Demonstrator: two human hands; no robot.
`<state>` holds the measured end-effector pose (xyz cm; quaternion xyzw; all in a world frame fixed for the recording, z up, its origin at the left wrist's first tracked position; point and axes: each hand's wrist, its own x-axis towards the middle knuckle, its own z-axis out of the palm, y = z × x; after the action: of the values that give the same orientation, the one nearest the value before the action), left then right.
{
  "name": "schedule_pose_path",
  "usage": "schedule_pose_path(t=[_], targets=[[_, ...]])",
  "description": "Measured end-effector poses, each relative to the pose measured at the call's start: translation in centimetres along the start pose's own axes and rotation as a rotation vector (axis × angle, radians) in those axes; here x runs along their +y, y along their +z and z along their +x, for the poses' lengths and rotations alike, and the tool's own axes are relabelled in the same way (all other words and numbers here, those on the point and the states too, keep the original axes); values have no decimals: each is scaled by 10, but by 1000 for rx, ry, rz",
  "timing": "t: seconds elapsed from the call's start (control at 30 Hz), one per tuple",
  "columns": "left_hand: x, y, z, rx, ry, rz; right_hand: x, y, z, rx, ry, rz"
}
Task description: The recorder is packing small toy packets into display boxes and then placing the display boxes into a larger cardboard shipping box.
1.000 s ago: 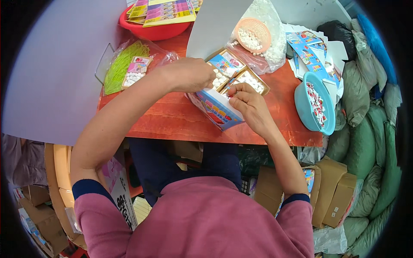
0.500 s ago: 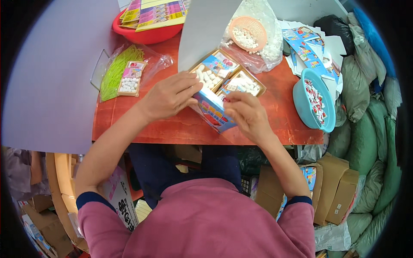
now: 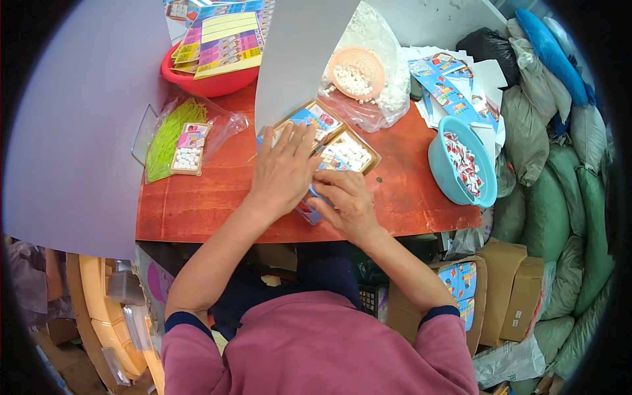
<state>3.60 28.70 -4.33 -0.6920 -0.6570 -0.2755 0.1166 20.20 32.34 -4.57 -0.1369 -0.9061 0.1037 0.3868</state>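
In front of me on the red table stands a small open box (image 3: 361,140), printed blue and tilted at an angle, with card-coloured trays inside. White pellet-like pieces (image 3: 352,157) and a blue-and-pink card (image 3: 320,120) show in it. My left hand (image 3: 282,172) lies over the box's left side, its fingers stretched out, covering part of the contents. At the near edge, my right hand (image 3: 343,203) has its fingers curled against the printed side panel. My hands hide most of that panel.
A blue basin (image 3: 440,172) of small red-and-white packets stands right. Behind the box are a peach basket (image 3: 378,60) and a clear bag of white pieces. At left lie green strands (image 3: 168,141), a filled tray (image 3: 187,160) and a red basin (image 3: 214,84) holding printed sheets.
My left hand has moved from the box's left edge to lie over it, fingers straightened. My right hand has come down and left to the near panel. The whole view has shifted slightly.
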Motion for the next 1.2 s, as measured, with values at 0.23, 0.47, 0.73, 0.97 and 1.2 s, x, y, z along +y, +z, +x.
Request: schedule_pose_path(t=[0.23, 0.47, 0.73, 0.97, 1.2], targets=[[-38, -17, -7, -175, 200, 34, -18, -12, 17, -152, 8, 146], [-46, -26, -3, -293, 248, -25, 68, -40, 53, -151, 424, 360], [-5, -15, 6, -300, -82, 88, 58, -3, 26, -296, 368, 362], [-7, -21, 4, -349, -50, 108, 73, -21, 53, 41, 743, 655], [-5, -17, 7, -335, -14, 91, 162, 31, 133, -137, 731, 1221]])
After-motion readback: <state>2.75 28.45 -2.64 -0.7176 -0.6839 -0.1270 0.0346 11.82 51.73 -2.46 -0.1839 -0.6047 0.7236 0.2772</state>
